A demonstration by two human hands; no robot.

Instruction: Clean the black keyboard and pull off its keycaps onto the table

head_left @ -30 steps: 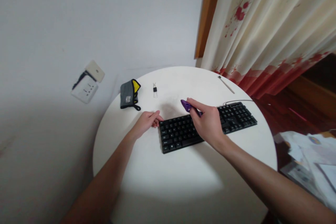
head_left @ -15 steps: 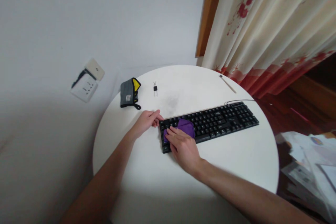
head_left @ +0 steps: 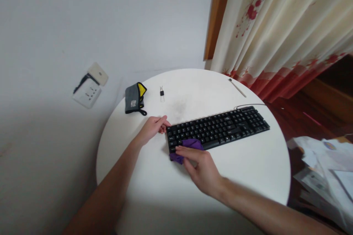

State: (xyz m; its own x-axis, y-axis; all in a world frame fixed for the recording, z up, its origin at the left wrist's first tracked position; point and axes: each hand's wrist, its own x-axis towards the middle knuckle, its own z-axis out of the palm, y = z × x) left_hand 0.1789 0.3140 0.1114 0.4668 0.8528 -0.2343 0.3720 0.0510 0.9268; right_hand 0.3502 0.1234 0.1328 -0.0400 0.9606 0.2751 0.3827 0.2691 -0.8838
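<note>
A black keyboard lies slantwise on the round white table. My left hand is at its upper left corner, index finger against the edge and the other fingers curled under. Under my right hand is a purple cloth, bunched between thumb and fingers. The cloth covers the keyboard's lower left keys and hangs over the front edge there. My right fingertips press on it near the corner keys.
Towards the back of the table lie a folded grey and yellow cloth, a black binder clip and a thin brush. A cable runs off the keyboard's rear. Papers are piled at right, below a curtain.
My right hand has drawn the purple cloth towards me, from the middle of the left keys to the front edge. My left hand stays at the corner.
</note>
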